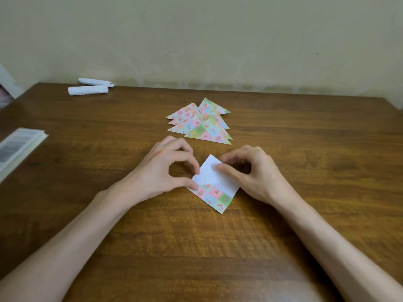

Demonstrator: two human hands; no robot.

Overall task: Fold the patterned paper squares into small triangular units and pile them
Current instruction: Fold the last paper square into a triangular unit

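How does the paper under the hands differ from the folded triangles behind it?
The paper under the hands shows a white side folded over its pattern; the folded triangles show only pattern. The paper is one half-folded sheet, pinned by the left hand and right hand; the triangles lie untouched, overlapping in a pile. Both share the same pastel check print.

Left hand [161,171] and right hand [250,171] pinch a partly folded patterned paper square [214,186] on the brown wooden table [305,149]; a pile of folded patterned triangles [201,123] lies beyond.
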